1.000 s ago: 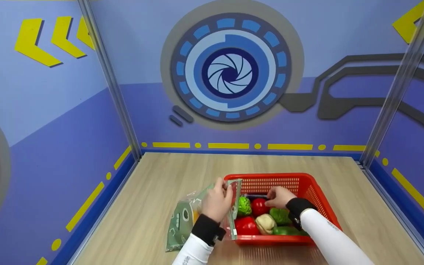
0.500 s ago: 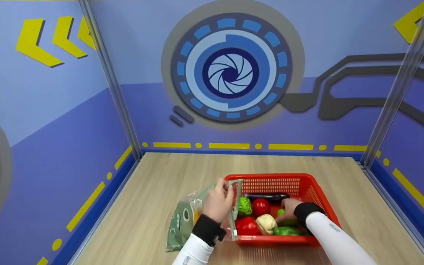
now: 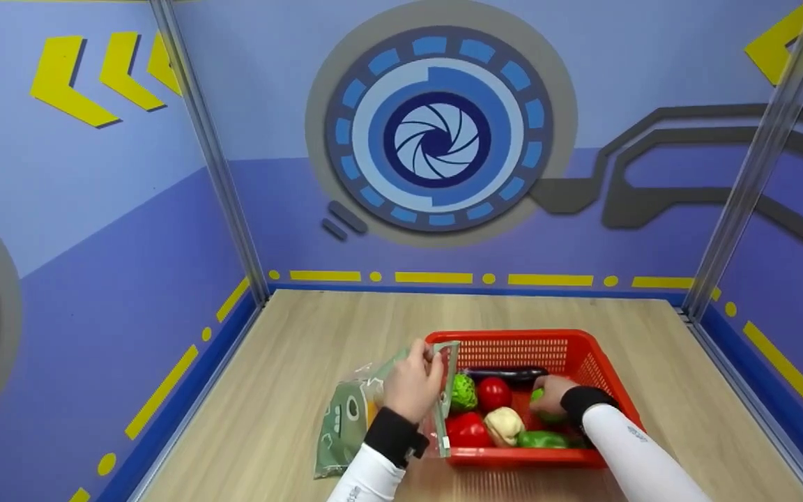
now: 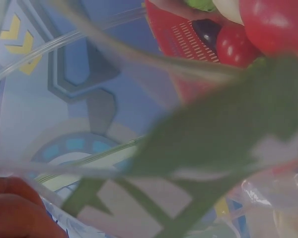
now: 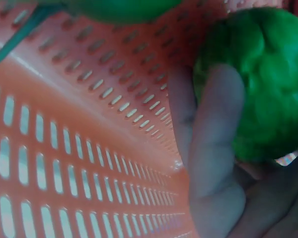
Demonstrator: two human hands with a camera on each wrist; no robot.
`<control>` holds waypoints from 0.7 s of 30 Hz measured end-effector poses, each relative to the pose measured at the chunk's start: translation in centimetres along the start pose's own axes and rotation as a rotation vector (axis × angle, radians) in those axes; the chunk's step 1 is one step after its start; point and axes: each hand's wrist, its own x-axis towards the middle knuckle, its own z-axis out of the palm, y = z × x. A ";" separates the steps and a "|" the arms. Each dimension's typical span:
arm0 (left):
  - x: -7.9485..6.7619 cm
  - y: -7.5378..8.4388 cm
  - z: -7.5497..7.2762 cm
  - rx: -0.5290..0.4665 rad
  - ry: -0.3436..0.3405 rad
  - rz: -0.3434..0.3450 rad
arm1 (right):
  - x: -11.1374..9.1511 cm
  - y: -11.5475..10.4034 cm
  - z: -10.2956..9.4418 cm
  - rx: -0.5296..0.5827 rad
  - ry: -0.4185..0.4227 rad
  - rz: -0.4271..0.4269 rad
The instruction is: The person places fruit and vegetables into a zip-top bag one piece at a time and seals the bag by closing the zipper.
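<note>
My left hand [image 3: 412,383] pinches the upper edge of a clear zip bag [image 3: 346,425] with a green cartoon face. In the left wrist view the bag's mouth spreads wide, close to the camera, with my fingers [image 4: 15,208] at its edge. My right hand [image 3: 556,394] is down inside the right part of the red basket [image 3: 520,457]. Its fingers curl round a lumpy, round green vegetable like a small cabbage [image 5: 268,94], mostly hidden by the hand in the head view.
Around the basket lie an eggplant [image 3: 507,374], a tomato [image 3: 494,394], a red bell pepper [image 3: 469,431], a cream-coloured vegetable [image 3: 504,424], a green pepper [image 3: 542,439] and a bumpy bright-green vegetable [image 3: 463,392]. The wooden table [image 3: 290,348] is walled by blue panels.
From beside the tomato, my right hand has moved right and toward me, and now grips the cabbage-like vegetable, shifted slightly right. The left hand and bag have stayed put.
</note>
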 end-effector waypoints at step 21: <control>0.0 0.0 0.2 0.069 0.063 0.047 | 1.4 -5.1 -1.2 0.388 0.134 -0.113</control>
